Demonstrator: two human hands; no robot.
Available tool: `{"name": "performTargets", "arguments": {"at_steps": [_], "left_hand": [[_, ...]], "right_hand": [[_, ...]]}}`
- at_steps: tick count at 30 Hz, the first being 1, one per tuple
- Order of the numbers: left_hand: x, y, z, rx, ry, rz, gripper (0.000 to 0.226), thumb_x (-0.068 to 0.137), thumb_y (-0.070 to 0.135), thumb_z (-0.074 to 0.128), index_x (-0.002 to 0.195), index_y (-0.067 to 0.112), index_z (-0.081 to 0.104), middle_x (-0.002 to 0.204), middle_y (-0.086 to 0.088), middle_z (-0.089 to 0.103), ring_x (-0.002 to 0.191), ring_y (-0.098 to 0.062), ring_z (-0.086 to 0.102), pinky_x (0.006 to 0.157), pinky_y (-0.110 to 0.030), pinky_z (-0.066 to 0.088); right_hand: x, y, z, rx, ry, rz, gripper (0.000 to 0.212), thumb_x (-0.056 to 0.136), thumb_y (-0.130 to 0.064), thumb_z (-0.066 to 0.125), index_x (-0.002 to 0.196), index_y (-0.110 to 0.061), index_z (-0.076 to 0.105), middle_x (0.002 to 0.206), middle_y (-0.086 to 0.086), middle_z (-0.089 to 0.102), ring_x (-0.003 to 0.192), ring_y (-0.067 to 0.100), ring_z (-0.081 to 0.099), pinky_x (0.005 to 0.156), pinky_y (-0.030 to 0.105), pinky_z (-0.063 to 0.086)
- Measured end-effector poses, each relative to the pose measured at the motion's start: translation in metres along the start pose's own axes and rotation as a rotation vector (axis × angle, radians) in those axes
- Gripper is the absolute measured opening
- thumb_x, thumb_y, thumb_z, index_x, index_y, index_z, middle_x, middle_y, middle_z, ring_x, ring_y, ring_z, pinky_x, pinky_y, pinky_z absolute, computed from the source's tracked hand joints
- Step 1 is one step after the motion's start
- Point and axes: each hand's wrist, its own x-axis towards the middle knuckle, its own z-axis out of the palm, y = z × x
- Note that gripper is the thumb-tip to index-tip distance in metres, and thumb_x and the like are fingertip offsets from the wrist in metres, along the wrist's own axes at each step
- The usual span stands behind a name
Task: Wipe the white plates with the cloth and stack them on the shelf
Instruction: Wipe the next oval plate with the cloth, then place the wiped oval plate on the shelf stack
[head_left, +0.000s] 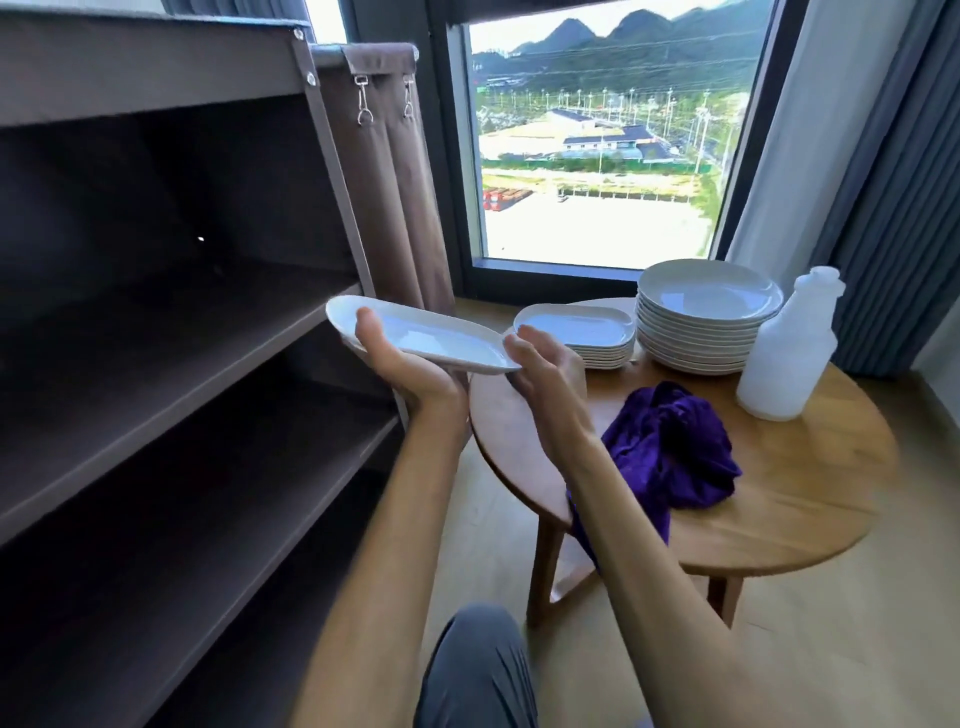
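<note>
A white oval plate (436, 335) is held in the air between the shelf and the table, tilted a little. My left hand (410, 371) grips its left end, thumb on the rim, fingers under it. My right hand (545, 366) holds its right end from below, thumb up at the rim. The purple cloth (670, 447) lies crumpled on the round wooden table (810, 499), touched by neither hand. A stack of white oval plates (576, 332) and a taller stack of round white plates (709, 312) stand at the table's back. The dark brown shelf (171, 374) fills the left, its boards bare.
A white plastic bottle (789, 348) stands on the table to the right of the round plates. A brown fabric cover (389, 182) hangs at the shelf's right side. Behind the table are a window and grey curtains (893, 182). My knee (475, 670) shows at the bottom.
</note>
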Motion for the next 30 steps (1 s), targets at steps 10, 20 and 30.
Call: {"name": "performTargets", "arguments": {"at_steps": [10, 20, 30], "left_hand": [[0.045, 0.088, -0.072, 0.397, -0.083, 0.34, 0.106, 0.073, 0.06, 0.071, 0.16, 0.034, 0.016, 0.152, -0.002, 0.042, 0.134, -0.02, 0.052, 0.11, -0.046, 0.05], [0.068, 0.227, -0.166, 0.757, 0.237, 0.628, 0.095, 0.077, 0.048, 0.084, 0.151, 0.014, 0.034, 0.14, -0.003, 0.053, 0.125, -0.012, 0.056, 0.092, -0.013, 0.049], [0.049, 0.348, -0.268, 1.208, 0.473, 0.545, 0.078, 0.059, 0.047, 0.095, 0.12, 0.018, 0.057, 0.111, 0.002, 0.068, 0.113, -0.014, 0.065, 0.094, -0.027, 0.054]], "right_hand": [[0.002, -0.005, 0.097, 0.019, -0.118, -0.182, 0.08, 0.075, -0.025, 0.089, 0.145, -0.011, 0.053, 0.127, -0.006, 0.064, 0.122, 0.009, 0.061, 0.102, 0.023, 0.052], [-0.011, -0.006, 0.247, 0.132, -0.499, -0.074, 0.078, 0.081, -0.002, 0.082, 0.149, -0.004, 0.043, 0.128, 0.004, 0.065, 0.118, 0.011, 0.064, 0.101, 0.023, 0.052], [-0.034, -0.008, 0.384, 0.07, -0.864, -0.166, 0.099, 0.075, -0.002, 0.087, 0.156, -0.019, 0.033, 0.123, -0.006, 0.052, 0.108, -0.006, 0.057, 0.088, 0.009, 0.047]]}}
